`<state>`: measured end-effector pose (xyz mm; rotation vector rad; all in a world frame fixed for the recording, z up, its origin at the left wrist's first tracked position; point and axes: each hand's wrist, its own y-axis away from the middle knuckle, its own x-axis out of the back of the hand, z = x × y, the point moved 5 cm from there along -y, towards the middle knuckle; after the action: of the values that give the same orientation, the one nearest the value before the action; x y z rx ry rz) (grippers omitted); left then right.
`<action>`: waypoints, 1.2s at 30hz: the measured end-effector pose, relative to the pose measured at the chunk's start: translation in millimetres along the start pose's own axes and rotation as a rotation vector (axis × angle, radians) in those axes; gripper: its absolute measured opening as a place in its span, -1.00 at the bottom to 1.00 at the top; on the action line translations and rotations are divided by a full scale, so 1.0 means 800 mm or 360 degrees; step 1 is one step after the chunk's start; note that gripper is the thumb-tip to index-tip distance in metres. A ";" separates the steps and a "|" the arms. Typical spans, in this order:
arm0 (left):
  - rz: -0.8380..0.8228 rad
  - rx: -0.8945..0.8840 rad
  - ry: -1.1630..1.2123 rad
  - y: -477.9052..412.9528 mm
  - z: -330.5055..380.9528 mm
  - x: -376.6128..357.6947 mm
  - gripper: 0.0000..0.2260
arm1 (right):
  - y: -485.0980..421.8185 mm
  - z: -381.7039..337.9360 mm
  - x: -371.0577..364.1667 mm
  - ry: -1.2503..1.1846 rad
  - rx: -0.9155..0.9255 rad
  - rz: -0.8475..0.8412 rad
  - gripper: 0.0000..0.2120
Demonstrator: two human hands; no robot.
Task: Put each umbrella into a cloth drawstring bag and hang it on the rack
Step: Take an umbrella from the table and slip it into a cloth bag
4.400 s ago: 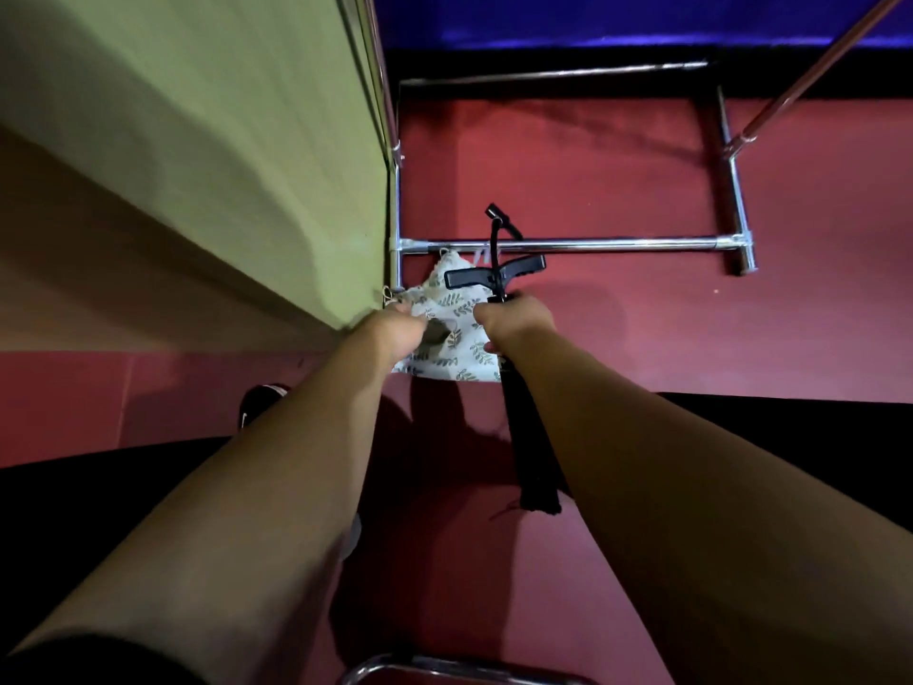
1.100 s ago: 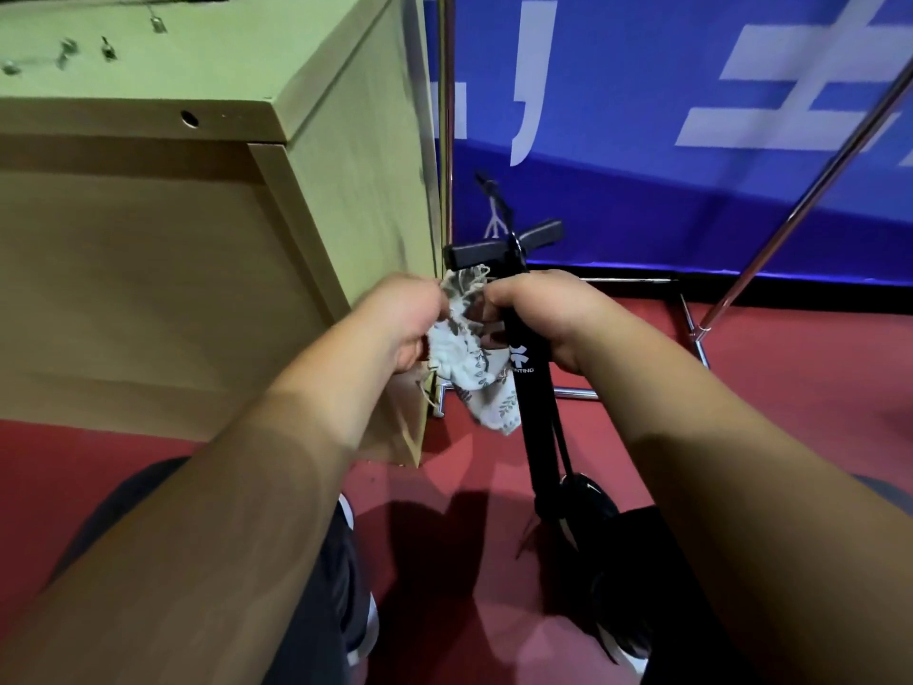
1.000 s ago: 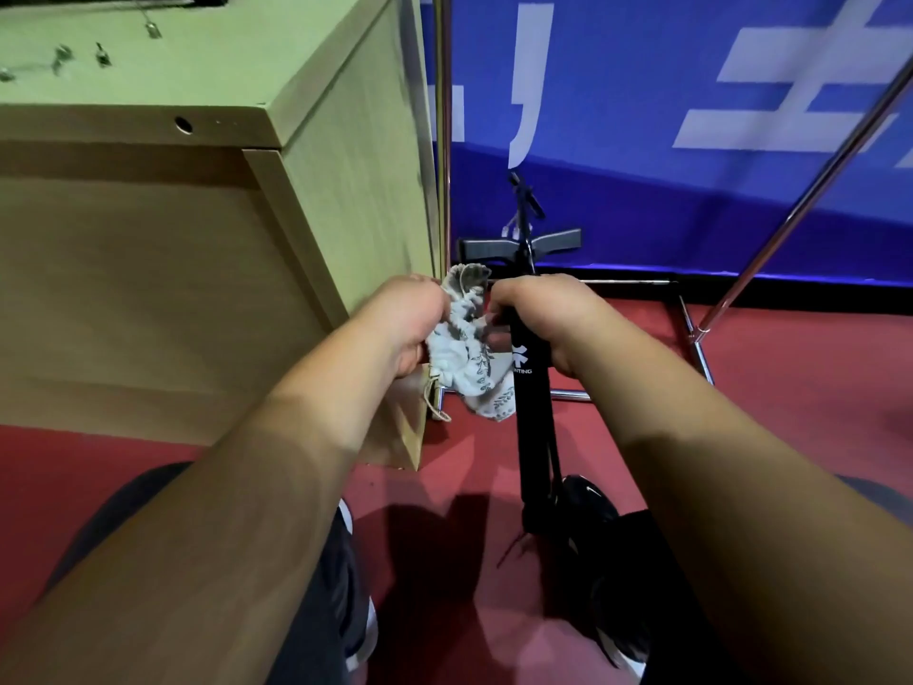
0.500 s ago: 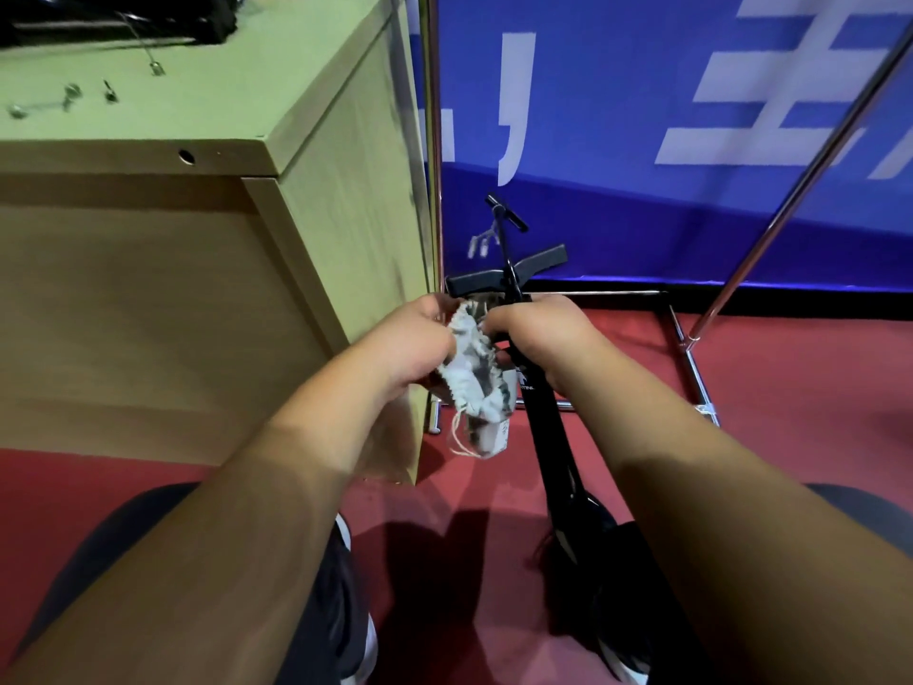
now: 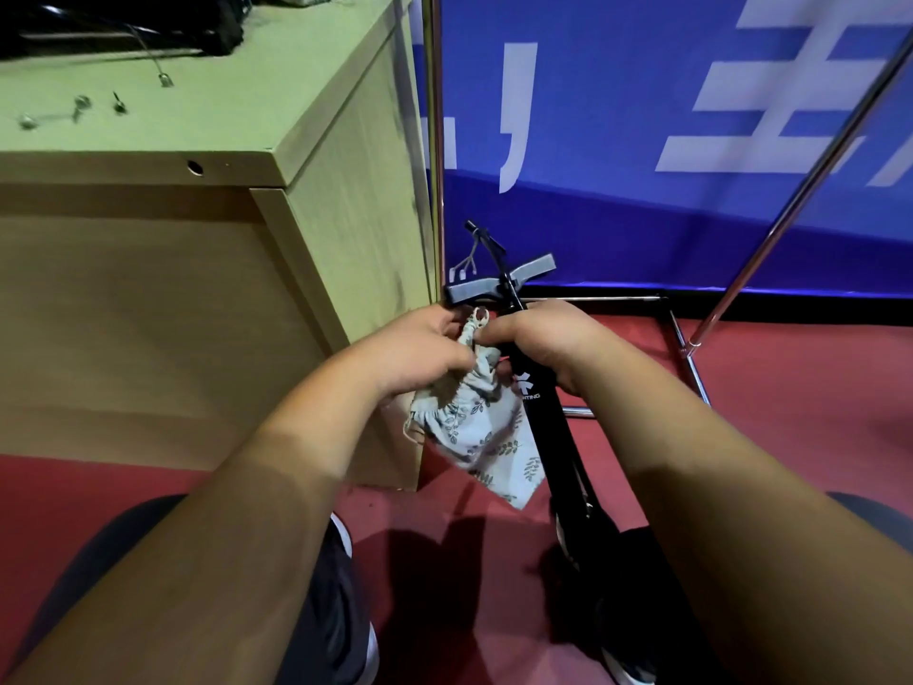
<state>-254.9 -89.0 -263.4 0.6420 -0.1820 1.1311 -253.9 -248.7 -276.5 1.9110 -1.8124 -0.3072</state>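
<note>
A folded black umbrella stands nearly upright in front of me, its grey closing strap sticking out sideways near the top and a wrist cord above. My right hand grips its upper part. A white cloth drawstring bag with a leaf print hangs bunched between both hands, left of the umbrella. My left hand grips the bag's gathered top. The bag's lower corner hangs free above the red floor. The umbrella is outside the bag.
A light wooden cabinet stands at the left, with small metal parts and dark items on top. Chrome rack poles rise beside it and slant at the right, before a blue banner. My shoes are on the red floor.
Over the last second the bag has unfurled and hangs lower, its corner now dangling. My view tilted up from the floor earlier. Both hands stay close together at the umbrella's top.
</note>
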 end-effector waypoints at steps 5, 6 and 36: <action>0.0262 0.0026 0.0051 -0.008 -0.018 0.012 -0.60 | 0.004 -0.004 -0.002 -0.0074 0.0031 -0.0047 -0.95; 0.0268 0.0009 0.0031 -0.008 -0.017 0.012 -0.58 | 0.006 -0.007 -0.003 -0.0073 0.0059 -0.0050 -0.94; 0.0239 0.0561 0.1264 0.000 -0.040 0.016 -0.52 | 0.004 -0.009 -0.013 -0.0072 0.0114 -0.0065 -0.93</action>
<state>-255.1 -60.9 -283.7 0.4451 0.6697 1.4987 -254.7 -237.0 -270.6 2.0076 -1.8380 -0.3052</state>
